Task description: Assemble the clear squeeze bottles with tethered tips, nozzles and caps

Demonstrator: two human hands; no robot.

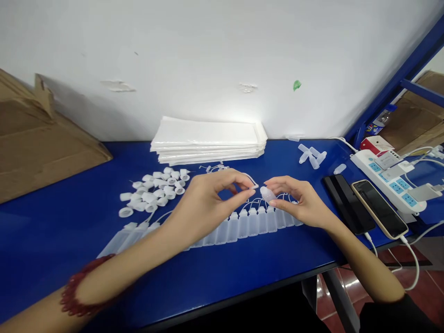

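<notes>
My left hand (217,194) pinches the end of a thin white strap (250,178) between thumb and forefinger. Just to the right of it, a small translucent plastic bottle (267,194) is gripped in the fingertips of my right hand (298,200), tilted with its narrow end towards the strap. A small gap separates the two. Below both hands lies a row of flat translucent bottles (243,225), side by side, with thin straps curling from their necks. My left forearm covers part of this row.
White caps (149,196) are heaped at the left. Behind my hands lies a stack of white packets (210,134). Several small bottles (314,162) sit at the back right, near two phones (378,208) and a power strip (398,187). A cardboard box (45,134) stands far left.
</notes>
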